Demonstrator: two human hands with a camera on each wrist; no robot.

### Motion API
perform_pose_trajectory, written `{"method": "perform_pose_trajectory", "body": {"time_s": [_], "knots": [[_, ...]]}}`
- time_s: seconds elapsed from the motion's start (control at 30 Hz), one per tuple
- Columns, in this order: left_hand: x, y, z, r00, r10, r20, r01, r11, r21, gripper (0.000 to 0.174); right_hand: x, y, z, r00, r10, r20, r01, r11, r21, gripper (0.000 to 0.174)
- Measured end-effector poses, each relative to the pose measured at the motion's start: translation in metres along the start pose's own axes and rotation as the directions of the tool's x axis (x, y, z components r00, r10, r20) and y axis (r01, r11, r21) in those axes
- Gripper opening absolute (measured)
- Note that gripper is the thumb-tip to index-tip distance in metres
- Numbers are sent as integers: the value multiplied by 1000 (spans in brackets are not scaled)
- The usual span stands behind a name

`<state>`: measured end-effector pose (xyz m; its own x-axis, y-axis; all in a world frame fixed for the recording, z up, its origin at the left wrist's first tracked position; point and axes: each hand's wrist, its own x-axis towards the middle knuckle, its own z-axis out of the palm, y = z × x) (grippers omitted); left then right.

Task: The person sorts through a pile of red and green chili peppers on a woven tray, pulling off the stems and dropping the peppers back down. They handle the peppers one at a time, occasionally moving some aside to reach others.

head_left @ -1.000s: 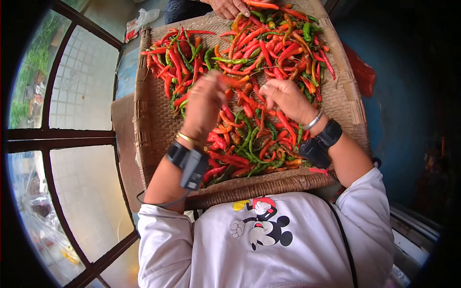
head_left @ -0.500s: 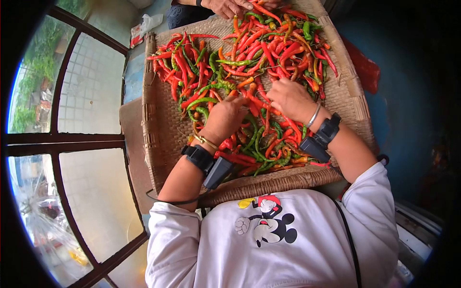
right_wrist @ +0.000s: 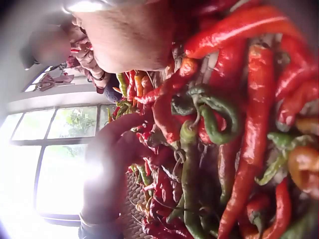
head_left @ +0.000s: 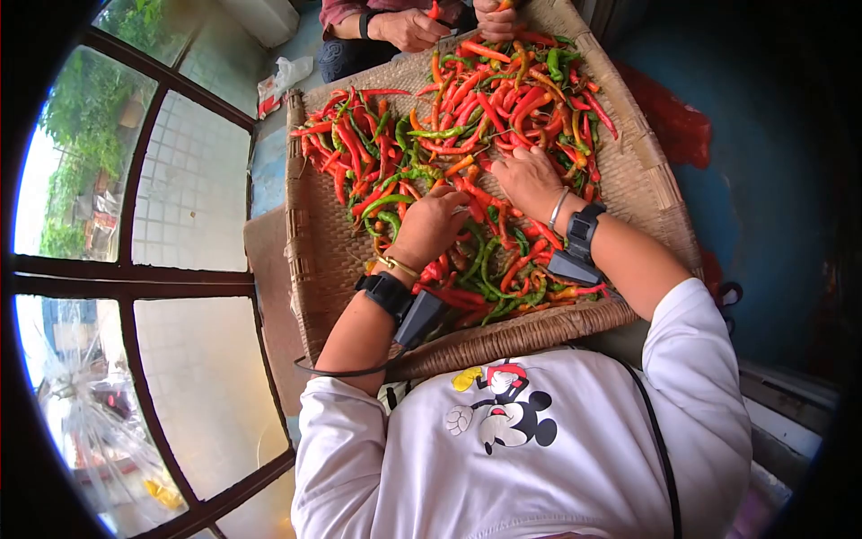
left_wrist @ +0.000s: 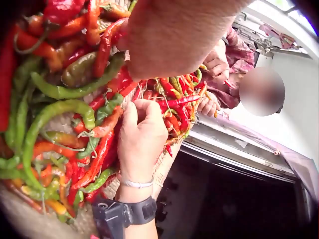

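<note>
Head view looks down on a wide, flat woven basket (head_left: 503,341) that is filled with long chili peppers (head_left: 489,99). Most of them are red and orange, and green ones are mixed between them. The peppers lie in a loose heap that covers the middle and the far part of the basket, while the woven floor at its left side is bare. Both hands are down in the near part of this heap, close beside each other but not touching. The left hand (head_left: 431,225) has its fingers bent down into the peppers, and the pictures do not show if it grips one. The right hand (head_left: 530,180) lies palm down on the red peppers. In the left wrist view its fingers are curled with the tips against the heap, but it cannot be told whether they pinch a pepper. At the far edge of the basket a second person's hands (head_left: 409,29) are also at the peppers. A window (head_left: 135,274) with a dark frame stands to the left of the basket, and a red bag (head_left: 669,121) lies just beside its right rim
</note>
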<state>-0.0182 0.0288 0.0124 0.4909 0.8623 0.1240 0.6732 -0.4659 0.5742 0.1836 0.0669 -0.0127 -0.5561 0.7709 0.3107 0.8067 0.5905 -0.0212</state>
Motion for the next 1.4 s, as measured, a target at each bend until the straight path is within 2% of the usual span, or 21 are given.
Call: {"method": "perform_pose_trajectory", "body": {"time_s": [0.1, 0.2, 0.3, 0.37, 0.43, 0.5, 0.57, 0.63, 0.67, 0.7, 0.77, 0.83, 0.87, 0.9, 0.97, 1.13, 1.2, 1.23, 1.3, 1.33, 1.4], "knots": [[3, 13, -4, 1000, 14, -24, -14, 1000, -10, 20, 8, -5, -1, 994, 89, 64, -88, 996, -26, 12], [0, 26, -8, 999, 45, -5, -45, 999, 7, 20, 14, -11, -12, 932, 144, 332, -121, 989, -88, 12], [-6, 36, -10, 991, 127, 32, -129, 991, 37, 22, 7, -16, -36, 869, 209, 449, -207, 977, -54, 11], [-14, 39, -12, 983, 113, 142, -128, 986, 103, 22, 0, -11, -37, 902, 172, 396, -181, 983, -14, 6], [-24, 35, -11, 975, 160, 151, -179, 976, 122, 19, -4, -11, -46, 852, 166, 496, -173, 984, -32, 7], [-28, 32, -5, 975, 137, 174, -167, 972, 168, 14, -9, -5, -48, 956, 110, 272, -123, 992, 32, 13], [-37, 36, -5, 980, 170, 102, -183, 974, 131, 11, -1, -3, -74, 931, 231, 282, -270, 957, 109, 15], [-53, 38, -18, 988, -8, 153, -19, 985, 169, 13, 22, 4, -41, 944, 236, 231, -266, 958, 108, 12], [-61, 37, -12, 985, 54, 165, -84, 981, 177, 15, 15, 33, -47, 980, 180, -88, -171, 980, 102, 7], [-50, 49, -8, 963, 184, 198, -220, 960, 176, 17, 19, 32, -49, 961, 148, -233, -131, 988, 85, 9], [-43, 63, -6, 962, 173, 210, -192, 978, 75, 21, 24, 37, -56, 955, 201, -217, -219, 974, -61, 18], [-50, 61, -1, 954, 202, 219, -219, 974, 55, 21, 35, 46, -38, 928, 186, -324, -211, 977, -42, 21], [-49, 67, -4, 947, 238, 214, -258, 964, 68, 21, 37, 49, -44, 965, 208, -158, -224, 971, -89, 24], [-44, 69, -3, 945, 235, 225, -253, 966, 53, 21, 37, 54, -37, 932, 83, -352, -146, 977, -157, 17], [-38, 74, -2, 945, 210, 249, -241, 965, 101, 20, 40, 65, -40, 979, 65, -191, -104, 974, -202, 9], [-8, 92, -18, 974, 193, 120, -200, 979, 49, 17, 36, 66, -58, 926, -61, -372, 14, 992, -128, 2], [5, 92, -22, 995, 98, 17, -99, 993, 64, 21, 30, 51, -82, 950, -30, -311, 21, 999, -30, 6], [13, 88, -23, 998, 63, 26, -64, 996, 55, 22, 27, 43, -91, 933, -38, -359, 41, 999, 1, 12], [19, 81, -21, 978, 58, -198, -75, 994, -76, 25, 20, 22, -105, 903, 40, -428, 65, 972, 227, 10], [21, 80, -19, 979, 55, -196, -71, 994, -77, 25, 18, 16, -107, 904, 42, -425, 64, 971, 231, 10], [21, 76, -14, 939, -122, -321, 11, 944, -329, 28, 14, 7, -106, 938, 221, -266, -23, 807, 590, 12]]}}
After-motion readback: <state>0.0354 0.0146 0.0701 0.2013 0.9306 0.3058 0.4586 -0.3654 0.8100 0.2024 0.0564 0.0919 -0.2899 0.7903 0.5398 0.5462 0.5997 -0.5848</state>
